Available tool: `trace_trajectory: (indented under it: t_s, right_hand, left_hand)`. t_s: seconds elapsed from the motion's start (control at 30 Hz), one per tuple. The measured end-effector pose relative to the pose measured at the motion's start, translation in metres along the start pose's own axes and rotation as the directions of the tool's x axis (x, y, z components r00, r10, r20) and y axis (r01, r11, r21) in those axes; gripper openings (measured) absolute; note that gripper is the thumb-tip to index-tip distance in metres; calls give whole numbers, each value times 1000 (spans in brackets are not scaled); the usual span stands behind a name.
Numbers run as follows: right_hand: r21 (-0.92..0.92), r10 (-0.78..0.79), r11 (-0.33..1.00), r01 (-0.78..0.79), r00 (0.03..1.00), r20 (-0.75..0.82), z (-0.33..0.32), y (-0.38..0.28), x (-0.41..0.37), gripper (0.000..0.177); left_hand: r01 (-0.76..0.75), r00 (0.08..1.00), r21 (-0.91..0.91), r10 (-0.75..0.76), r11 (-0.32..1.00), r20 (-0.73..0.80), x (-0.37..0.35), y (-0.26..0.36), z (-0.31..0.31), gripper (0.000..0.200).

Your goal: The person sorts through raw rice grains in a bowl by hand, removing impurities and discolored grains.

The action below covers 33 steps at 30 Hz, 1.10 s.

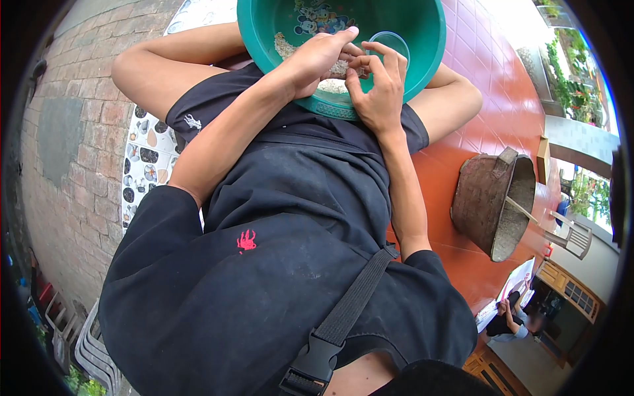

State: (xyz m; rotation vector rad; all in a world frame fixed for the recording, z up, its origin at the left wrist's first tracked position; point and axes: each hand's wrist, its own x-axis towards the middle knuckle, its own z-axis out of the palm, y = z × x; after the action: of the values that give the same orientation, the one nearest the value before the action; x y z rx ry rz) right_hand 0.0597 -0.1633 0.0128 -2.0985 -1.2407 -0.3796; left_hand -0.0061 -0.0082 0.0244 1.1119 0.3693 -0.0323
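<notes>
A green basin (264,39) rests at my lap between my bent legs, with pale rice-like grains (284,46) spread over its bottom. My left hand (317,61) is cupped palm up above the basin, some of the grains lying on its fingers and its thumb sticking out. Close against it, my right hand (380,86) has its fingers bent and thumb and index finger brought together over those grains. What sits in that pinch is too small to make out. A clear round container with a bluish rim (394,36) stands in the basin, partly behind my right fingers.
Red tiled floor (436,168) lies to the right, bearing a large worn brown tub (479,198) with a stick in it. Another person (512,320) sits farther off at lower right. Brick paving (86,152) and stacked grey plastic chairs (96,346) are on the left.
</notes>
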Motion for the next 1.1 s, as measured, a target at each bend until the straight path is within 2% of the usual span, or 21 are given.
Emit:
trace_trajectory:
  t_s: [0.2, 0.27, 0.47, 0.6, 1.1]
  right_hand:
    - [52, 24, 998, -22, 999, -33, 5, 6, -2, 11]
    - [53, 22, 998, -17, 995, -95, 5, 6, 0, 13]
    - [3, -43, 999, 43, 999, -29, 0, 1, 0, 14]
    - [3, -30, 1000, 30, 999, -23, 1, 1, 0, 13]
    - [103, -14, 994, 25, 994, -109, -1, 2, 0, 7]
  left_hand:
    - [-6, 999, -59, 8, 998, 40, -1, 2, 0, 55]
    - [-23, 999, -52, 25, 998, 41, -1, 1, -1, 55]
    - [-16, 999, -49, 18, 999, 33, 1, -1, -2, 56]
    - [-11, 1000, -32, 12, 999, 15, -1, 2, 0, 58]
    - [-21, 999, -27, 22, 999, 40, 2, -3, -2, 61]
